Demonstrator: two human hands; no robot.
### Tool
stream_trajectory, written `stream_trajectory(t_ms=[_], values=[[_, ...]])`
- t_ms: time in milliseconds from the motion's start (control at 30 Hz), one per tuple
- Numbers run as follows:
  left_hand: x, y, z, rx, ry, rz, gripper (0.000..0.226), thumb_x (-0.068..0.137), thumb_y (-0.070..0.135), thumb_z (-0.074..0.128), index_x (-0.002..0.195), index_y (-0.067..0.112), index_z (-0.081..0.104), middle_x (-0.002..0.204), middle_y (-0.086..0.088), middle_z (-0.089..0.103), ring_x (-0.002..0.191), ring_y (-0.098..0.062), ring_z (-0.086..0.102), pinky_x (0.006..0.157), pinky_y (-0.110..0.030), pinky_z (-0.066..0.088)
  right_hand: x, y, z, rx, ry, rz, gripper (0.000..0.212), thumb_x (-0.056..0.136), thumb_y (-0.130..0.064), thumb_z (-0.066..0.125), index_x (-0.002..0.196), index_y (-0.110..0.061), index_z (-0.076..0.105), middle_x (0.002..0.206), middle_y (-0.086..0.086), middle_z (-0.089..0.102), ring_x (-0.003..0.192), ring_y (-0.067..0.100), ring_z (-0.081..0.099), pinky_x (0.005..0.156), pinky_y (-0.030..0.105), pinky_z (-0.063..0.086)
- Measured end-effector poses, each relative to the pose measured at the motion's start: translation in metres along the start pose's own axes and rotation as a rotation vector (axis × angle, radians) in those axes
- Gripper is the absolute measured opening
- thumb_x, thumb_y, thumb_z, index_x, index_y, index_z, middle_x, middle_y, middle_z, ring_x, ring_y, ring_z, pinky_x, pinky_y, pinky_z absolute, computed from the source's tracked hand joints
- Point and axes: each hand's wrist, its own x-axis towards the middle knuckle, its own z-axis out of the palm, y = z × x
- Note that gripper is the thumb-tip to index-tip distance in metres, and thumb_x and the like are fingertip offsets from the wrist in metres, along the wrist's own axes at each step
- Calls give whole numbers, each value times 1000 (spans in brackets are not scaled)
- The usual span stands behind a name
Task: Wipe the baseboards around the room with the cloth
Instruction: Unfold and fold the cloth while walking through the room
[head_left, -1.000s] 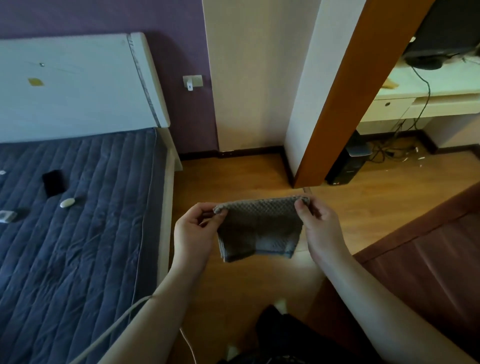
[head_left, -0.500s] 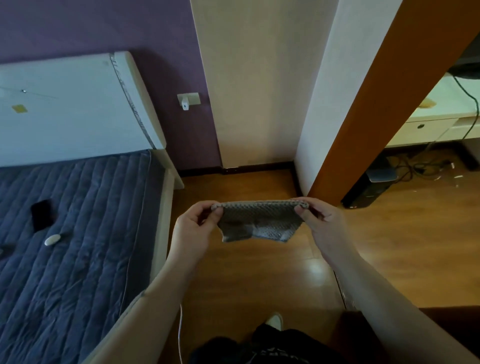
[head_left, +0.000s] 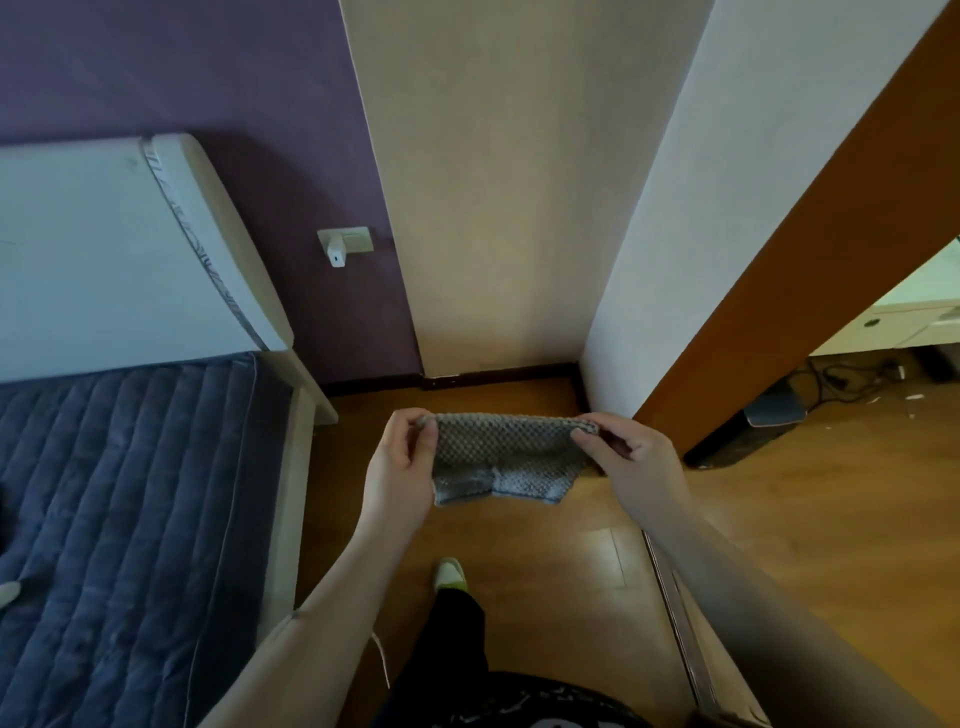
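My left hand (head_left: 400, 467) covers the left end of the cloth (head_left: 506, 457); my right hand (head_left: 631, 460) covers the right end. The cloth's back layer is hidden by its front fold. Baseboard (head_left: 498, 371): visible along the far wall only, the rest is behind the bed (head_left: 130, 493) or out of frame. The bed itself is cut off at the left and lower edges. The desk (head_left: 904, 322) is cut by the right edge. The cables (head_left: 852, 371) on the floor under it are too small to trace.

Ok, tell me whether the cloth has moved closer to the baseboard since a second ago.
Yes. The cloth, pinched by the left hand and right hand, has moved forward toward the dark baseboard below the beige wall.
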Motion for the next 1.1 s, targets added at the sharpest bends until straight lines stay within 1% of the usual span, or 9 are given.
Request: stream_trajectory(t_ms=[133,200,267,367,567,700,800,900,1100], values=[[72,1,20,14,-100,-22,12,103,36,45,99,45,52,98,15,61,88,9,57,68,-21,47,63,4,2,-90,-7,63,14,88,-47,51,96,-57,57,96,-46,59,98,-20,53,71,-3,41],[106,5,27,30,-168,-8,13,103,32,45,100,44,51,99,15,61,90,9,57,69,-17,47,87,6,2,-115,15,75,13,88,-49,48,95,-57,55,96,-47,58,98,-20,53,70,-2,41],[139,8,37,41,-220,12,17,103,29,46,99,45,52,97,15,62,90,8,58,66,-12,48,109,12,-2,-112,28,103,13,92,-44,51,97,-56,55,97,-43,60,98,-17,56,71,1,44],[177,18,55,49,-257,27,25,103,30,48,96,53,53,97,25,61,92,7,58,67,-8,47,138,23,-13,-110,62,153,28,97,-27,57,97,-55,56,95,-39,63,94,-14,59,70,4,47],[249,19,103,168,-271,-32,25,102,38,48,94,61,51,97,33,60,90,10,58,68,-15,45,207,61,-30,-19,110,197,24,93,-21,66,91,-45,66,91,-28,68,86,-6,63,69,6,47],[288,7,134,275,-250,-72,15,99,40,53,96,55,56,96,35,60,85,11,58,59,-13,42,256,109,-35,3,86,265,13,92,-21,67,101,-30,71,95,-17,67,86,-7,61,69,5,46],[313,-11,153,264,-232,-97,18,96,36,59,99,54,59,96,30,64,89,12,58,56,-8,45,293,140,-36,3,64,303,19,91,-21,67,98,-39,66,97,-17,65,87,-10,59,70,4,45],[337,-38,174,221,-247,-137,18,96,32,62,109,44,64,96,23,67,83,5,62,56,-9,48,325,170,-29,-44,51,329,19,92,-22,66,99,-40,64,96,-21,62,88,-12,57,70,3,44],[394,-127,225,210,-273,-228,18,95,28,63,109,40,64,94,26,67,88,16,58,57,-1,44,361,257,17,-31,130,481,29,93,-26,64,91,-54,54,94,-28,60,89,-19,56,68,1,45]])
